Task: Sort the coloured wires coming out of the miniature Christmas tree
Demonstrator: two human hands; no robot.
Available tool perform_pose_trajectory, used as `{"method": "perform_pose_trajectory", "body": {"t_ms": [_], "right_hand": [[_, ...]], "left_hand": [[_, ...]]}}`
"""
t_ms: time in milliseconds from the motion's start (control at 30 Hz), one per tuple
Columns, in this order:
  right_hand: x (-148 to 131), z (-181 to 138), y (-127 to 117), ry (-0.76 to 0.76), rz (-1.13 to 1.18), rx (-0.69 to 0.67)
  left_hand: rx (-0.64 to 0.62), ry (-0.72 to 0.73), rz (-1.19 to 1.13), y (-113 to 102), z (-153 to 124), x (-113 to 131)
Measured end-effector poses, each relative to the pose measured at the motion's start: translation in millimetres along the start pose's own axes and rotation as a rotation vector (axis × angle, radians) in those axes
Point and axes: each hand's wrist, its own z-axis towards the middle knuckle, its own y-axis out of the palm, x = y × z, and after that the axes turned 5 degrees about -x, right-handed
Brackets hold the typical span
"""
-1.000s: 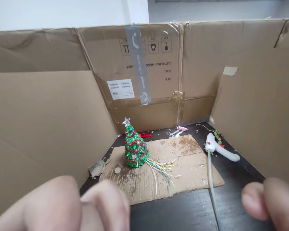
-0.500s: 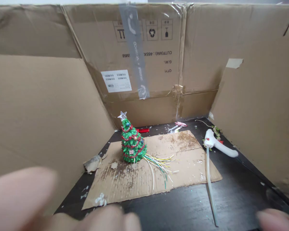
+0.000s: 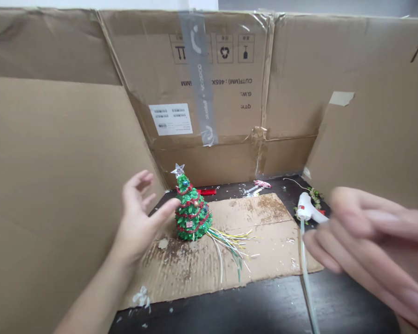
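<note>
A makeshift craft corner is shown: a dark surface is walled in by opened cardboard panels, and a glue gun and a glue-flecked cardboard mat are laid on it. Whether it is in a home or a studio cannot be told.

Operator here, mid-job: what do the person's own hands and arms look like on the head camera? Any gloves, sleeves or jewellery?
Both are bare: neither the left hand nor the right hand wears a glove. The left forearm shows no sleeve, watch or bracelet, and the left fingers show no rings. The right hand is blurred, so small details on it cannot be told.
</note>
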Motion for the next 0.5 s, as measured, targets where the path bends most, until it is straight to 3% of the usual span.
{"method": "perform_pose_trajectory", "body": {"t_ms": [133,233,300,500], "right_hand": [[-1.3,33.6,-2.8,-0.018,0.028,0.023],[19.5,57.0,-15.8,0.043,0.005,0.058],[36.8,68.3,-23.8,0.111,-0.069,0.058],[72.4,79.5,-28.4,0.259,-0.181,0.088]], "left_hand": [[-0.25,-0.257,0.054,18.4,-9.4,-26.9],[-0.153,-0.42,0.02,30.5,-15.6,-26.3],[-0.126,-0.427,-0.01,33.7,-16.1,-22.9],[-0.225,-0.44,-0.226,32.0,-16.5,2.3]]}}
